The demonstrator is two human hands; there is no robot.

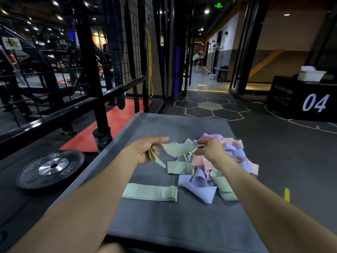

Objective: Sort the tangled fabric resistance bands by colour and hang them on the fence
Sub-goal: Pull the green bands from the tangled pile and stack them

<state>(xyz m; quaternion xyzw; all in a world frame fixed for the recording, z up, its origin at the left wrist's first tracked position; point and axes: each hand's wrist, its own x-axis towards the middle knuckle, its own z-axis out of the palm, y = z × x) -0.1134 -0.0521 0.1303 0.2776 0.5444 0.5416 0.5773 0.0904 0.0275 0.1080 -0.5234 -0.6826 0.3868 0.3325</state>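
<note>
A black round rubber weight plate with a silver hub [52, 168] lies flat on the dark gym floor at far left, below a black wire-mesh fence with thick posts [113, 57] that runs along the left side; a thin yellow cord [149, 66] hangs down the mesh farther along. Beside the plate, a grey padded mat [164, 225] stretches toward the camera, and on it a person sorts fabric bands. A flat pale green fabric resistance band [150, 193] lies alone on the mat near the left forearm. Above it, the left hand [145, 152] curls its fingers and thumb around one end of a second pale green band [176, 148], lifted clear of the mat; the right hand [209, 149] pinches the other end between fingertips and thumb, so the band spans the gap between both hands. Under and around the right hand sits a tangled heap of green, lilac, pink and pale blue bands [215, 172], resting on the mat's right half. At far right, on the floor well apart from the mat, stands a black soft box marked 04 [308, 101], with a white tray [311, 75] on top
</note>
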